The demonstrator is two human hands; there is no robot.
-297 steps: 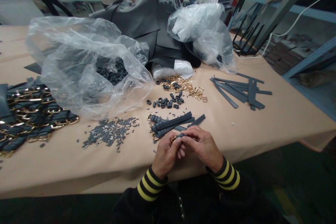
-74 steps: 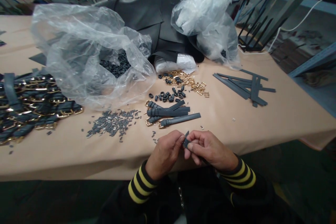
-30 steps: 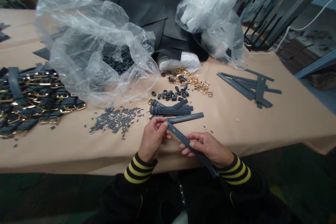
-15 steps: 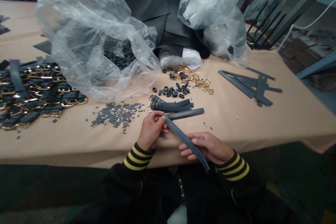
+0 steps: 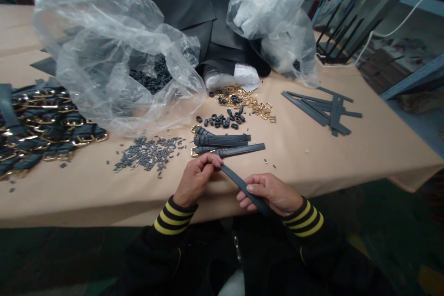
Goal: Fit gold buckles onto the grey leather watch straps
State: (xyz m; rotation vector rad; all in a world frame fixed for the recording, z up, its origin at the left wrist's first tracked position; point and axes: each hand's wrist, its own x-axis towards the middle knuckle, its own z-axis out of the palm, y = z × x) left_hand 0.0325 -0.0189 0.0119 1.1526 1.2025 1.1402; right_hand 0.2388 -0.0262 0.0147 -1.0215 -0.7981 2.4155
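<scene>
Dark green floor (image 5: 62,254), blue shelving (image 5: 412,76).

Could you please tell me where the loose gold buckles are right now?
In the head view, the loose gold buckles lie just right of centre, mostly between the white packet and the dark loops.

Left fingers (image 5: 210,158) pinch, slightly farther forward than the curled right fingers (image 5: 244,202).

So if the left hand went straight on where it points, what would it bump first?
Probably the grey strap lying just beyond the left hand; depth is unclear, so it might pass above.
</scene>
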